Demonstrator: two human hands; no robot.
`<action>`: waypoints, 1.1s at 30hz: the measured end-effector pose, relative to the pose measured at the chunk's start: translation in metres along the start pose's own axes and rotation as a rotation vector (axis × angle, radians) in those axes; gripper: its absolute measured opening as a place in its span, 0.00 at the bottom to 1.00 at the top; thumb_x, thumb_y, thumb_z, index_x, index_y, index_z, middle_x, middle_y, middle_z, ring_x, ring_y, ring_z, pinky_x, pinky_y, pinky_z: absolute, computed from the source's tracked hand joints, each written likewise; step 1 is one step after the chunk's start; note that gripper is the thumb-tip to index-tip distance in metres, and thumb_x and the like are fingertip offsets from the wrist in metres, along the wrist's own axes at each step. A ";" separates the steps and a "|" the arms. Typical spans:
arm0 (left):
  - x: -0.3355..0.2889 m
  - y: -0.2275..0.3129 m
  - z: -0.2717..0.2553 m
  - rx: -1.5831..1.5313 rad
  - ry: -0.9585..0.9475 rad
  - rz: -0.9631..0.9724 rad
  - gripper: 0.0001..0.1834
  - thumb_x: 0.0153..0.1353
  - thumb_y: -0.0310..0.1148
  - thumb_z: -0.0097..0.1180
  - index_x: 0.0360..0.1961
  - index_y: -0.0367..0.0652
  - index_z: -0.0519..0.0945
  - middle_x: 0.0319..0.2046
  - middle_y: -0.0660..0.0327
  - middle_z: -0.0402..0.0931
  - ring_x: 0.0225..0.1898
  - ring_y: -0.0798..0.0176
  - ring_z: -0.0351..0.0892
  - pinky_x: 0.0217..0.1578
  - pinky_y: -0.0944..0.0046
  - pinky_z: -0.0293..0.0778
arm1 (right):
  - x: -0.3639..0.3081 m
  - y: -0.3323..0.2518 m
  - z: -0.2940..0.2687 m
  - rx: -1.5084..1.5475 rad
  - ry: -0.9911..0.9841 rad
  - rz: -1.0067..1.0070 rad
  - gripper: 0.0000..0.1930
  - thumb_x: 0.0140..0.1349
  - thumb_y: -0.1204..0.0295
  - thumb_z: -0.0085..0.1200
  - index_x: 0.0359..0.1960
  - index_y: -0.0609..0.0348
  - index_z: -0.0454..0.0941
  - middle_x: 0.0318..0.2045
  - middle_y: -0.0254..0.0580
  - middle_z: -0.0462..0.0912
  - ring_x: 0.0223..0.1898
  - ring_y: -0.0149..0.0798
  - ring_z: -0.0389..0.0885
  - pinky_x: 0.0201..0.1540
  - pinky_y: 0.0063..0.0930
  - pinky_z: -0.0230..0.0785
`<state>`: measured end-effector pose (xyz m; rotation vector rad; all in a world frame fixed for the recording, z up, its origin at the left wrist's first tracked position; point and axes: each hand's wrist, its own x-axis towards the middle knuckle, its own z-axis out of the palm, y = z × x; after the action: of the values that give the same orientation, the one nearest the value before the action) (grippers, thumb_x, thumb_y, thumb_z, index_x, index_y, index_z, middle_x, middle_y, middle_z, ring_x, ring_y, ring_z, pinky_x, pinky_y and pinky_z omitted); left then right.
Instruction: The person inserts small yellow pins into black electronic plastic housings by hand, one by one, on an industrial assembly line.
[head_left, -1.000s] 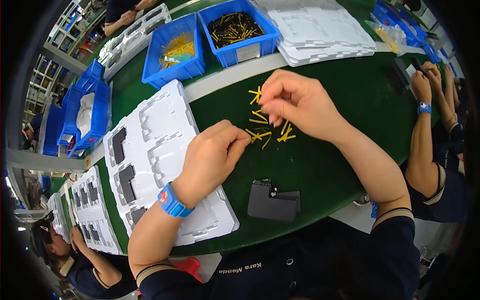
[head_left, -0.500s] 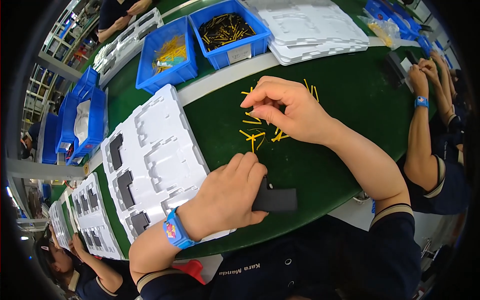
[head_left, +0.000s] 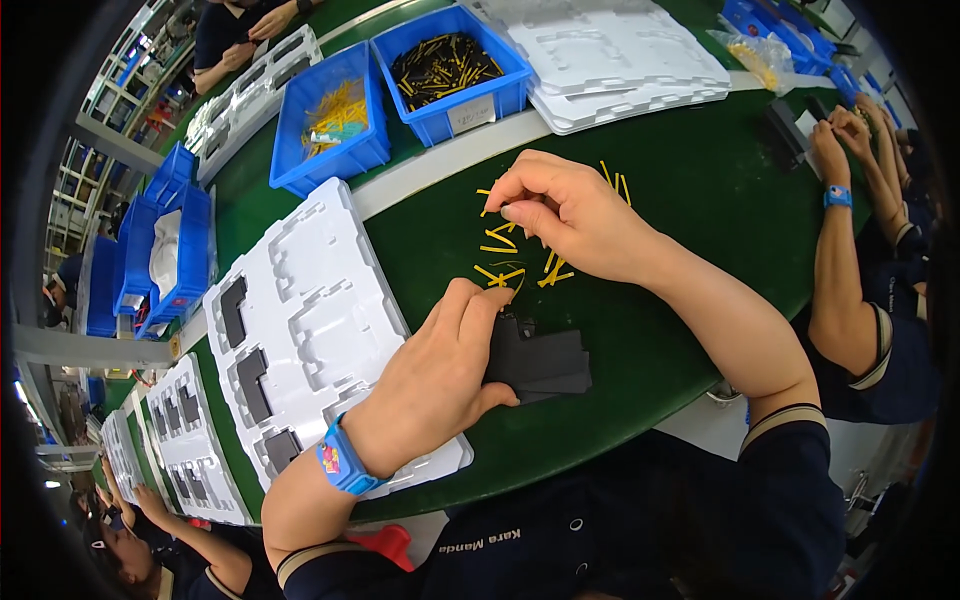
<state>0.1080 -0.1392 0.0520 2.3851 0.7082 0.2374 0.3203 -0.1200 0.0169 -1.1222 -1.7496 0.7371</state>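
My left hand (head_left: 445, 345) grips a flat black L-shaped part (head_left: 545, 362) at its left side, thumb along the near edge and fingers over the far corner. The part lies on the green tabletop (head_left: 640, 370). Beyond it, my right hand (head_left: 585, 215) is raised with thumb and forefinger pinched together. Something small and dark shows at those fingertips, too little to name. Under and around the right hand lie several loose yellow strips (head_left: 497, 240).
Left of my hands, a white moulded tray (head_left: 350, 270) holds black parts (head_left: 253, 385) in some pockets. Behind stand a blue bin (head_left: 330, 165) of yellow strips, a blue bin (head_left: 435, 120) of black-and-yellow pieces and stacked white trays (head_left: 630, 60). Co-workers' hands (head_left: 835, 145) are at the right.
My left hand has drawn slightly left and opened its grip a little, showing more of the black part. The right hand has shifted slightly left, still pinched.
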 end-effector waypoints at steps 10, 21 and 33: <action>0.009 -0.025 -0.007 -0.801 0.159 -0.292 0.11 0.54 0.22 0.60 0.38 0.38 0.75 0.30 0.69 0.75 0.28 0.80 0.69 0.30 0.75 0.67 | 0.001 -0.012 0.000 0.478 -0.059 0.339 0.07 0.59 0.76 0.53 0.38 0.64 0.76 0.25 0.34 0.77 0.24 0.23 0.74 0.26 0.18 0.68; 0.016 -0.014 0.002 -0.637 0.525 -0.333 0.09 0.59 0.26 0.56 0.39 0.34 0.72 0.32 0.61 0.77 0.31 0.74 0.75 0.28 0.74 0.73 | -0.006 -0.035 0.018 0.545 0.095 0.317 0.06 0.59 0.78 0.53 0.36 0.68 0.77 0.30 0.37 0.76 0.25 0.25 0.76 0.27 0.18 0.73; 0.016 -0.013 0.009 -0.597 0.567 -0.227 0.09 0.56 0.21 0.57 0.37 0.33 0.71 0.31 0.60 0.77 0.31 0.74 0.75 0.31 0.74 0.72 | -0.010 -0.044 0.025 0.474 0.158 0.275 0.05 0.58 0.80 0.53 0.34 0.67 0.79 0.30 0.38 0.74 0.25 0.26 0.77 0.28 0.18 0.72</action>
<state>0.1187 -0.1271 0.0365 1.6516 0.9859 0.9103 0.2829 -0.1472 0.0395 -1.0619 -1.2118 1.1283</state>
